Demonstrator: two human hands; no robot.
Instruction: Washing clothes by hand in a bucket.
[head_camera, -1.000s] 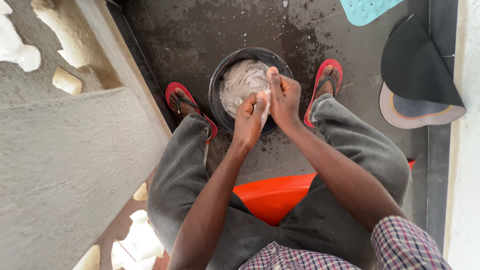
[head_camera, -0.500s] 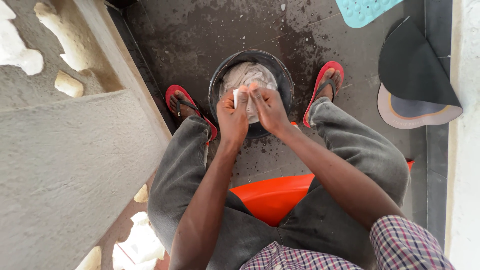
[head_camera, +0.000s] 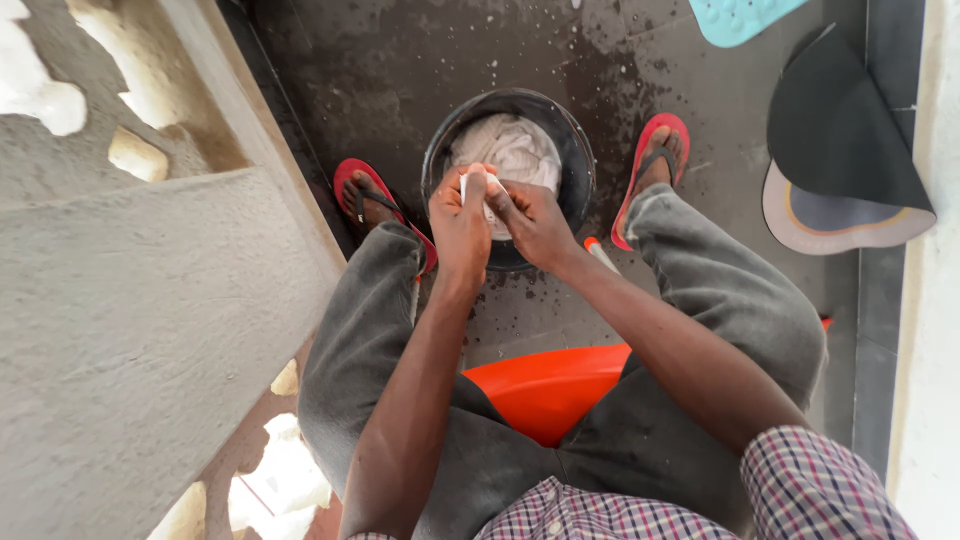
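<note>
— Both hands have pulled back toward the near rim since a second ago, haven't they?

— Yes. Left to right: left hand (head_camera: 460, 222) clenched on the white cloth (head_camera: 510, 150), right hand (head_camera: 533, 222) pinching the same fold, cloth trailing into the black basin (head_camera: 577, 150) on the wet floor (head_camera: 400, 70), between red sandals (head_camera: 652, 160).

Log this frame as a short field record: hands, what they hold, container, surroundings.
left hand: closed on white cloth, over the bowl's near rim
right hand: closed on the same cloth, touching the left hand
black bowl: on wet dark floor between the feet
footwear: red flip-flops
seat: orange stool
nearby: folded dark mat, turquoise mat
</note>
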